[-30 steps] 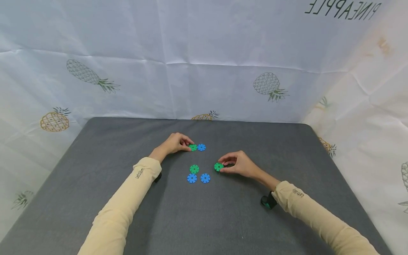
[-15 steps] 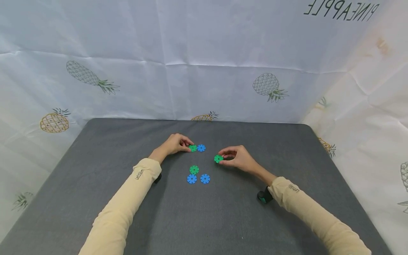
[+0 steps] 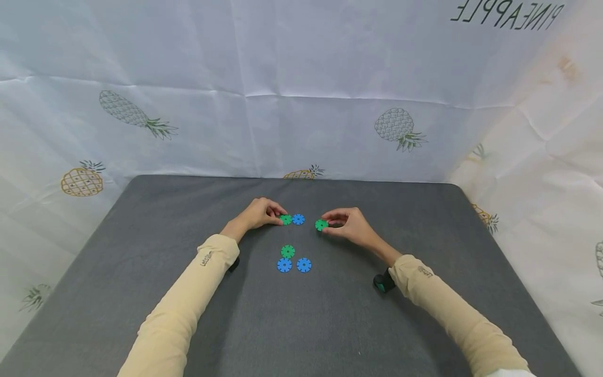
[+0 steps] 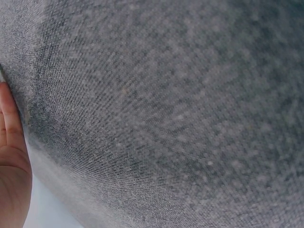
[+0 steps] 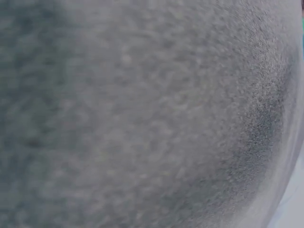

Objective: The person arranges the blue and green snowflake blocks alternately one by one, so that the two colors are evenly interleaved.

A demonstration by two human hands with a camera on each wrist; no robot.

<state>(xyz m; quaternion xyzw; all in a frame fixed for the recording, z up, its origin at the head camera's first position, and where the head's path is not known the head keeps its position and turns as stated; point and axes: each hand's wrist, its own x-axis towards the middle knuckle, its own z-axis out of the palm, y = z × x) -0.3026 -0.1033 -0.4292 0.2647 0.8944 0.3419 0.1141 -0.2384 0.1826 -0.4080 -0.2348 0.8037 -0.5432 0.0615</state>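
In the head view my left hand (image 3: 258, 213) pinches a green notched disc (image 3: 286, 220) between thumb and fingers. A blue notched disc (image 3: 299, 219) lies at that disc's right edge; whether the two interlock cannot be told. To the right, my right hand (image 3: 350, 226) holds another green notched disc (image 3: 321, 225) by its edge, apart from the blue one. Part of the left hand (image 4: 12, 156) shows at the edge of the left wrist view. The right wrist view is mostly blurred cloth.
Nearer on the grey table (image 3: 292, 324) lie a green disc (image 3: 288, 252) and a blue disc (image 3: 285, 265), edges close together. A second blue disc (image 3: 303, 265) lies just to their right. A pineapple-printed curtain (image 3: 301, 125) hangs behind the table.
My right hand has moved away from me across the table with its green disc, up to near the level of the far blue disc. The left hand has stayed in place.
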